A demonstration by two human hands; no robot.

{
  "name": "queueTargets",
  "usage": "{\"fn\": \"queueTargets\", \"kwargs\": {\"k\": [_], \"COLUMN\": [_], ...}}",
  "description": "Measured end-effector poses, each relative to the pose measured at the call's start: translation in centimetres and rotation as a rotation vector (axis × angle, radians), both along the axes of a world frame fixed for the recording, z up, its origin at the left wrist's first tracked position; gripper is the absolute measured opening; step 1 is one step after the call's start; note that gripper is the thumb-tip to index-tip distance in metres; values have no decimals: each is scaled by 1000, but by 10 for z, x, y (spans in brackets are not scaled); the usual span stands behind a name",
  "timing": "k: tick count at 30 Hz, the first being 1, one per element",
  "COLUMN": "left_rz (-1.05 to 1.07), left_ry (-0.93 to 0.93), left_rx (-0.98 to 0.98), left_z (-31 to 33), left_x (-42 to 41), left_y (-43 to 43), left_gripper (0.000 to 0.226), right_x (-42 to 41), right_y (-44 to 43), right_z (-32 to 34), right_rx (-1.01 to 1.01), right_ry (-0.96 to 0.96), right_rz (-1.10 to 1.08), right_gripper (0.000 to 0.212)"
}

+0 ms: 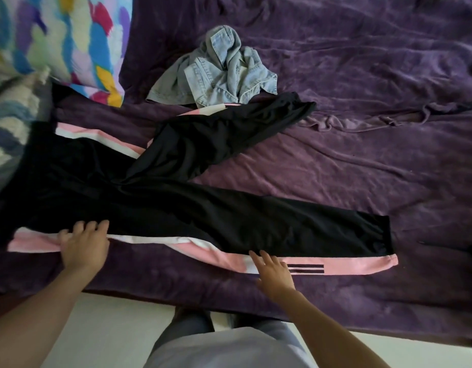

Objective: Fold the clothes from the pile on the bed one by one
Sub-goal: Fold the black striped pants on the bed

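Observation:
Black track pants [176, 208] with pink and white side stripes lie spread across the purple bed cover [335, 168]. One leg runs right along the near edge; the other angles up toward the back. My left hand [83, 245] rests on the pink and white stripe near the waist, its fingers bent over the fabric edge. My right hand [273, 272] lies flat with straight fingers on the stripe of the near leg. A crumpled light denim garment [216, 73] sits behind the pants.
A multicoloured pillow [70, 41] and a patterned grey-blue cushion [9, 123] lie at the left. The bed's near edge runs across the bottom, with pale floor [110, 328] and my legs below it.

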State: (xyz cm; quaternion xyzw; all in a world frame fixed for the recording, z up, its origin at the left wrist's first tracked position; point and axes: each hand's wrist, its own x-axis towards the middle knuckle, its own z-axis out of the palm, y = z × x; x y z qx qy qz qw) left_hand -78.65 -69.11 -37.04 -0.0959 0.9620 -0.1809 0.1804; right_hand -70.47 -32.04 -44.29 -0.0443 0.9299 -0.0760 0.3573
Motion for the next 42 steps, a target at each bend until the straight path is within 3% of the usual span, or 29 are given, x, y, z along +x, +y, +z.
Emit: {"fn": "queueTargets", "kwargs": {"k": [4, 6, 8, 12, 15, 18, 22, 30, 34, 38, 40, 42], "left_rz": [-67, -240, -416, -619, -451, -234, -153, -99, 22, 22, 81, 7], "left_ry": [79, 230, 324, 312, 287, 249, 201, 329, 303, 104, 101, 143], "left_rx": [141, 211, 245, 261, 226, 201, 188, 211, 119, 114, 217, 283], "left_z": [7, 13, 22, 10, -1, 4, 12, 22, 21, 25, 29, 29], "left_x": [-4, -2, 6, 39, 52, 47, 36, 25, 23, -1, -20, -40], "left_y": [-31, -52, -75, -107, -128, -148, -163, -182, -159, -113, -89, -69], "left_gripper": [22, 21, 16, 41, 48, 56, 62, 48, 19, 47, 47, 41], "right_x": [-6, -13, -16, 3, 17, 18, 6, -32, -58, -86, -103, -120], "right_y": [-14, -19, -26, -26, -27, -29, -43, -61, -64, -65, -64, -62], "right_z": [1, 5, 15, 22, 21, 16, 23, 43, 56, 70, 76, 80], "right_rx": [156, 193, 181, 134, 172, 237, 265, 257, 219, 176, 157, 137], "right_ry": [39, 61, 242, 228, 45, -75, -140, -108, -66, -26, -21, -25], "right_rz": [-39, -8, 56, 219, 208, 152, 153, 52, 8, -9, -23, -58], "right_gripper": [55, 39, 26, 48, 45, 60, 64, 50, 49, 48, 48, 50]}}
